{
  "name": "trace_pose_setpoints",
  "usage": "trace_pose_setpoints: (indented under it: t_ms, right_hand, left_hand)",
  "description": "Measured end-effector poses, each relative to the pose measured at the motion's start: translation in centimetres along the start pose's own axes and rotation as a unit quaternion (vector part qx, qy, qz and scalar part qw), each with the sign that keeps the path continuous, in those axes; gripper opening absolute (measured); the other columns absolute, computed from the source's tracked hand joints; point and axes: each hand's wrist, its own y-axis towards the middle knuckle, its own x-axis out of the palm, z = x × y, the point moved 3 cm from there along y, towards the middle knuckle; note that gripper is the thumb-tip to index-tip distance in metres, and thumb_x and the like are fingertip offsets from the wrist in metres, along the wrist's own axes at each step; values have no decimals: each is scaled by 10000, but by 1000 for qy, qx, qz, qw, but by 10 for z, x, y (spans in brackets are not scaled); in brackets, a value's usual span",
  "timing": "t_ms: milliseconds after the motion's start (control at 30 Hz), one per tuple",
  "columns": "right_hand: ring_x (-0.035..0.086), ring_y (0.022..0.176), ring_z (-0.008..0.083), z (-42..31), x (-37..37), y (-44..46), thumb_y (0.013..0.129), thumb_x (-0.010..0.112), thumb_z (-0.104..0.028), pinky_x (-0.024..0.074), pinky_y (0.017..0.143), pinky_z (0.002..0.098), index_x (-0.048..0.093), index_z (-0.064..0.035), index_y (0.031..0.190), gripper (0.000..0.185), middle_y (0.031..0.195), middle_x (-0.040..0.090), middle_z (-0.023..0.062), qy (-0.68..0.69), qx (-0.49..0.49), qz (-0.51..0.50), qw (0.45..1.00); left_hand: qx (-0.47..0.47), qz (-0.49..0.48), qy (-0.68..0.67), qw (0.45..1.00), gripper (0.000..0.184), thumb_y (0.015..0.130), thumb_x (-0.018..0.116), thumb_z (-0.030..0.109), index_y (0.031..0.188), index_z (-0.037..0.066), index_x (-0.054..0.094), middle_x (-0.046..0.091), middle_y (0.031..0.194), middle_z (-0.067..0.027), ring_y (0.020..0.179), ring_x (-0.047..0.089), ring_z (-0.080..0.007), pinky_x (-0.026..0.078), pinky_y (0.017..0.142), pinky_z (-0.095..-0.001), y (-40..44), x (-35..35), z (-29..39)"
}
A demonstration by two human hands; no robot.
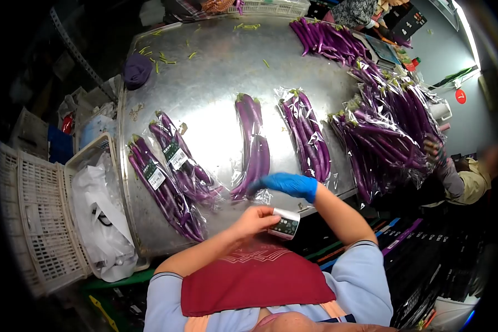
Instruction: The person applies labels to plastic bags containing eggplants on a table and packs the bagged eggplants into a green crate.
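Observation:
My bare left hand (255,219) pinches a roll of dark green and white printed labels (285,224) in front of the red apron. My right hand (290,186), in a blue glove, reaches over the lower end of a clear bag of eggplants (250,135). Its fingertips are smeared by motion, so their grip is unclear. No label shows on that bag. To its left lie two bagged bunches with labels, one outer bunch (165,190) and one inner bunch (181,157). On the right side lies another bag of eggplants (307,134), with no label visible.
Bagged eggplants (384,133) are heaped at the table's right edge, where a co-worker's gloved hand (434,149) touches them. Loose eggplants (329,41) lie farther back. A purple cloth (137,71) and green scraps are on the metal table (205,72). A white crate (102,145) stands left.

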Motion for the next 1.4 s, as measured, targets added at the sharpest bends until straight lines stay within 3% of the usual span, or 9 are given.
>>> trace_pose_setpoints:
  t_ms: [67,300,500,600,633,733,1133,1267,1400]
  right_hand:
    - [535,850,148,-1,1,-28,835,512,-355,408,790,271,568,12,1003,408,907,602,119,-202,107,-58,972]
    - [428,610,38,12,-52,-85,789,595,-192,370,565,206,573,-3,718,203,620,493,-41,-124,148,56,980]
    - [556,673,236,54,-70,-105,769,571,-249,433,642,324,583,-53,793,197,760,573,96,-409,150,125,892]
    - [551,704,290,34,-43,-106,763,561,-277,442,646,357,569,-63,782,214,783,550,106,-563,-93,246,783]
    - [540,736,290,30,-26,-109,765,566,-262,441,650,347,557,-65,810,203,785,528,113,-466,-60,232,852]
    - [556,743,300,30,8,-113,750,585,-264,445,653,343,585,-43,850,242,809,572,131,-418,46,105,901]
    - [603,688,250,39,-8,-97,698,549,-203,464,660,310,621,-4,865,270,765,613,165,-272,149,59,949]
    - [545,630,111,46,-47,-84,716,562,-123,452,623,252,595,31,871,221,708,609,83,-261,128,127,948]
    - [524,588,106,24,-100,-63,704,564,-153,447,571,247,605,16,826,213,662,586,55,-141,124,255,949]
  left_hand:
    - [13,-9,-38,999,231,796,576,100,980,-39,556,592,922,-82,815,560,-125,461,733,-252,2,10,10]
    - [-71,-109,35,991,266,795,572,101,1023,-31,539,587,982,-104,887,560,-146,442,790,-259,27,23,-31]
    - [-147,-110,41,982,239,822,527,83,1027,-40,525,596,941,-104,822,586,-174,480,739,-296,32,30,-53]
    - [-133,-31,-7,991,198,828,508,75,982,-42,545,598,867,-85,742,575,-135,473,661,-262,33,37,-52]
    - [-115,-3,-1,993,194,827,513,84,981,-28,551,599,839,-69,719,565,-122,471,638,-254,32,41,-46]
    - [-95,40,38,994,208,818,537,89,994,-22,549,601,873,-81,749,578,-141,486,668,-281,34,34,-49]
    - [-16,28,94,995,178,813,523,40,951,-64,566,605,859,-77,742,563,-116,465,678,-250,37,30,-46]
    - [-36,34,82,995,184,815,524,45,965,-55,563,604,871,-74,751,562,-112,464,680,-244,32,21,-43]
    - [-53,39,72,995,181,803,538,53,951,-46,570,611,841,-76,701,563,-103,462,640,-227,29,13,-45]
